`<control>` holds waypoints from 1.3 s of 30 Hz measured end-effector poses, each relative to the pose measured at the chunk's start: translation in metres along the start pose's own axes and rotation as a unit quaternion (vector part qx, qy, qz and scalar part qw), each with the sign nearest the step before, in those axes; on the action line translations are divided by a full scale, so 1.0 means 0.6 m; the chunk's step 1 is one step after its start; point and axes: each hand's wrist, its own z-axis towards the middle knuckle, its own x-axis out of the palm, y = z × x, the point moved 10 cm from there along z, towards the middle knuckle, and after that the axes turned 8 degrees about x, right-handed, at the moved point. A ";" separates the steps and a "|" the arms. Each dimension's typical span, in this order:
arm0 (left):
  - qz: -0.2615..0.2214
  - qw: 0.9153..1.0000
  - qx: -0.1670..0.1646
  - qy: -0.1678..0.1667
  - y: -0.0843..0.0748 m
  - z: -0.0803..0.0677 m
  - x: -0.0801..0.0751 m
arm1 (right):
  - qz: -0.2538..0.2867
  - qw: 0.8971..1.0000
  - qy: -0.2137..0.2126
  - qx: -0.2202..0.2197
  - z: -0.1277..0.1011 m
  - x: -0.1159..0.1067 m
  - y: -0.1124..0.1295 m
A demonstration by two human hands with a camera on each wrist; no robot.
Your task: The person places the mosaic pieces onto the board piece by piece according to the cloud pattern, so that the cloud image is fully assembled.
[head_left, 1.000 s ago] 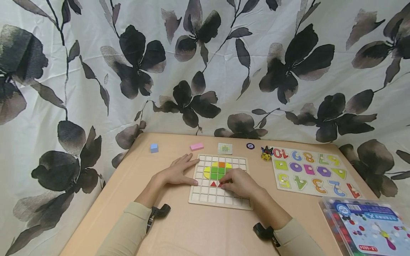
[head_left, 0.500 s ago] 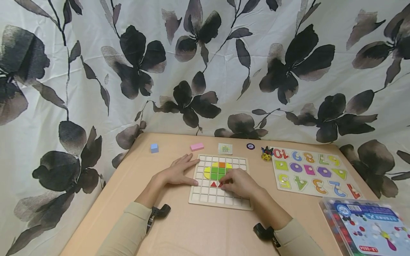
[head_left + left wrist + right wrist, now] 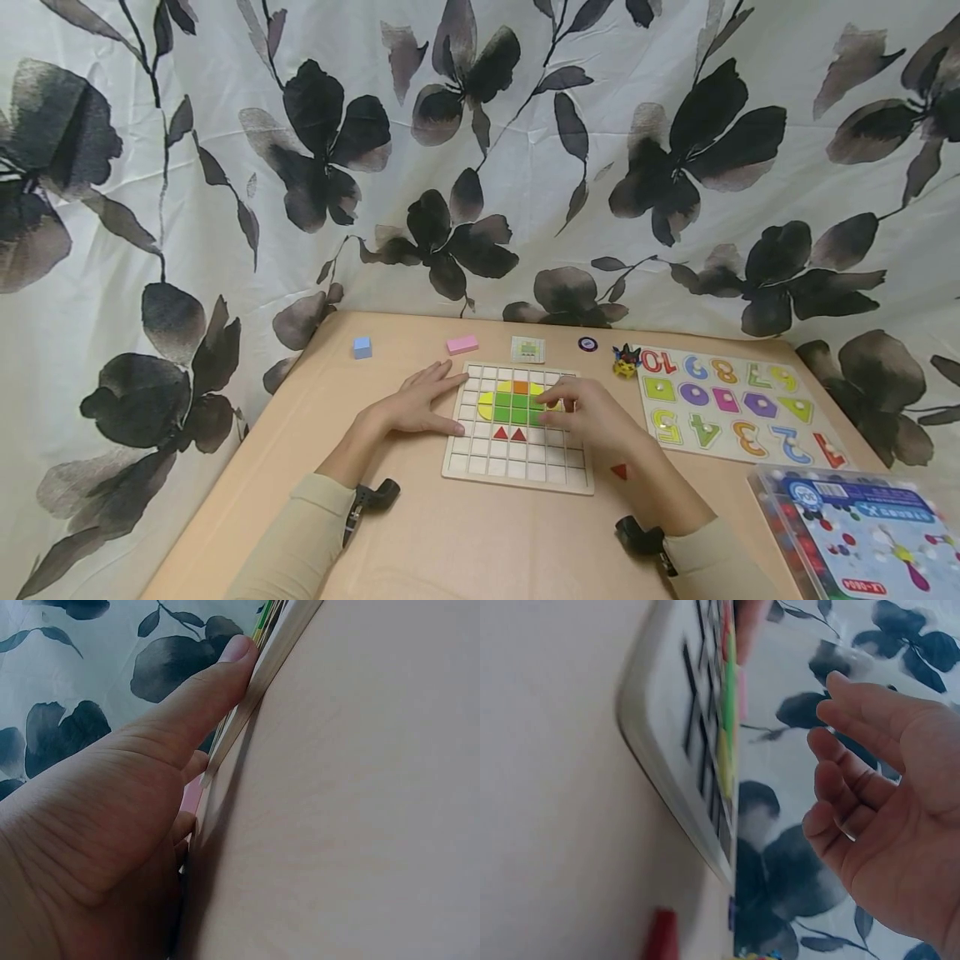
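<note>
A pale grid board lies mid-table with flat coloured pieces in its cells: green squares, an orange square, yellow pieces and two red triangles below. My left hand rests at its left edge; in the left wrist view the thumb presses the board's side. Over the board's right part hovers my right hand, hiding some cells. In the right wrist view that hand has loosely bent fingers and holds nothing. A loose red triangle lies right of the board.
Behind the board are a blue cube, a pink block, a pattern card, a dark round disc and a small yellow figure. Right stand a number puzzle board and a clear-sided box. A floral curtain hangs behind.
My right hand has let go of the second red triangle, which stays on the board, and has lifted up and to the right. The loose red triangle now shows. The left hand is unmoved.
</note>
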 end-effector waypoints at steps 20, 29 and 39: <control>-0.002 1.000 0.004 0.001 -0.004 -0.003 0.000 | -0.013 0.998 0.059 -0.008 -0.038 -0.074 -0.060; -0.004 1.000 0.007 -0.001 -0.005 -0.002 -0.001 | 0.010 0.992 0.129 -0.004 -0.048 -0.066 -0.088; -0.005 1.000 0.006 0.000 -0.006 -0.001 -0.001 | -0.024 0.979 0.202 0.023 -0.063 -0.047 -0.107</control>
